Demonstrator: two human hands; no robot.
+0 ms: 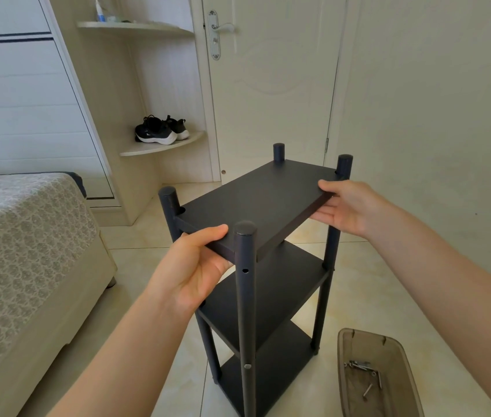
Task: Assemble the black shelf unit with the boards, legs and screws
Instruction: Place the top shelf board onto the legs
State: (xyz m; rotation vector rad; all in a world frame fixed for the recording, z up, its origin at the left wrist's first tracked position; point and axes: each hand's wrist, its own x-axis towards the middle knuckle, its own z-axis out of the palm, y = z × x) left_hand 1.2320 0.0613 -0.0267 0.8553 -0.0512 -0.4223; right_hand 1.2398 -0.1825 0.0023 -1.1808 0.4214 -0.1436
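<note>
The black shelf unit stands upright on the tiled floor, with four round legs, the nearest leg (245, 296) in front. Two lower boards (271, 296) sit between the legs. A top board (256, 203) lies between the leg tops, slightly tilted. My left hand (196, 269) grips its near short edge, thumb on top and fingers under. My right hand (343, 206) holds the far right edge the same way. An empty screw hole (245, 270) shows in the nearest leg just below the board, and a screw head (247, 366) lower down.
A brown plastic tray (388, 347) with several loose screws (363, 371) lies on the floor at the lower right. A bed (27, 251) fills the left side. A closed door (271, 85) and a corner shelf with black shoes (160, 130) stand behind.
</note>
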